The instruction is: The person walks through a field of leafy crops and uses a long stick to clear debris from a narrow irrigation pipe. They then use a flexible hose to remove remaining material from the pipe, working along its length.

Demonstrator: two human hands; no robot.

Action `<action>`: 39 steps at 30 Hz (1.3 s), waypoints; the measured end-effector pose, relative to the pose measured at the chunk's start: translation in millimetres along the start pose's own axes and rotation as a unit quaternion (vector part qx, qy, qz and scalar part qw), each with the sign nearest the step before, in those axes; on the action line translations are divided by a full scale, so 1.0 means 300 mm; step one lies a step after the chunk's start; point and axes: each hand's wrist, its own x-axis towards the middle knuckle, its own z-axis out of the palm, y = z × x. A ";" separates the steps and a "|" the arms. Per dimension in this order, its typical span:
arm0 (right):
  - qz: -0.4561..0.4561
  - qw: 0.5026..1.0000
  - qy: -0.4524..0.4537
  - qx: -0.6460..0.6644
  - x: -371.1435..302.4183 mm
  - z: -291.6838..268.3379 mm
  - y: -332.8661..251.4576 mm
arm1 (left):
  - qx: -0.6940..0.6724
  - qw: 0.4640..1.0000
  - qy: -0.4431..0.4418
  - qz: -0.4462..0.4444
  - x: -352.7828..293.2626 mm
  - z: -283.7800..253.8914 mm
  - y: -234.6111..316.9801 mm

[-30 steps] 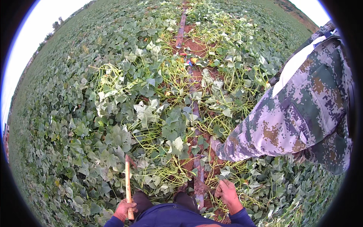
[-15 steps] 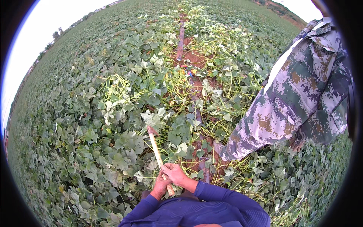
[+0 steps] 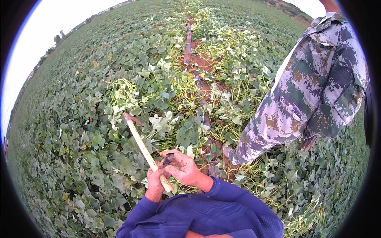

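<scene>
My left hand [image 3: 155, 178] is closed around the lower handle of a short hand hoe [image 3: 143, 148]. Its pale wooden shaft slants up to the left and ends in a narrow rusty head over the leaves. Beside it, my right hand [image 3: 183, 168] curls around a small dark object [image 3: 168, 158], pinched between thumb and fingers close to the left hand. I cannot make out what kind of thing that is; the fingers partly cover it.
Leafy vines [image 3: 91, 139] cover the ground on both sides. A dark pipe-like strip [image 3: 187, 47] runs along a bare soil row ahead, with small red, yellow and blue items [image 3: 197, 76] on it. At right stands a person in camouflage clothing [image 3: 293, 99], one foot near the row.
The hoe has swung left and nearer. My right hand has left its handle and now holds the small dark object. The person at right has shifted slightly.
</scene>
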 end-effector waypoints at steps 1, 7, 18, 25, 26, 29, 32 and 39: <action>-0.034 0.999 0.026 0.008 -0.044 -0.048 0.098 | -0.011 0.999 -0.025 -0.026 -0.003 -0.054 0.032; 0.010 0.872 -0.149 -0.467 -0.250 -0.142 0.586 | -0.010 0.999 0.013 -0.050 -0.093 0.018 0.086; 0.195 0.884 -0.234 -0.354 -0.151 -0.099 0.291 | -0.079 0.980 -0.059 0.175 -0.265 0.132 0.540; 0.176 0.893 -0.260 -0.323 -0.086 -0.093 0.239 | -0.086 0.966 -0.076 0.232 -0.236 -0.046 0.648; 0.178 0.884 -0.269 -0.339 -0.117 -0.125 0.323 | -0.095 0.967 -0.065 0.228 -0.237 -0.037 0.645; 0.198 0.845 -0.305 -0.392 -0.246 -0.242 0.649 | -0.115 0.966 -0.043 0.227 -0.281 -0.036 0.677; 0.238 0.821 -0.299 -0.423 -0.387 -0.339 0.847 | -0.073 0.967 0.012 0.244 -0.343 -0.089 0.711; 0.356 0.840 -0.135 -0.386 -0.351 -0.500 0.640 | -0.091 0.948 0.112 0.283 -0.291 -0.280 0.719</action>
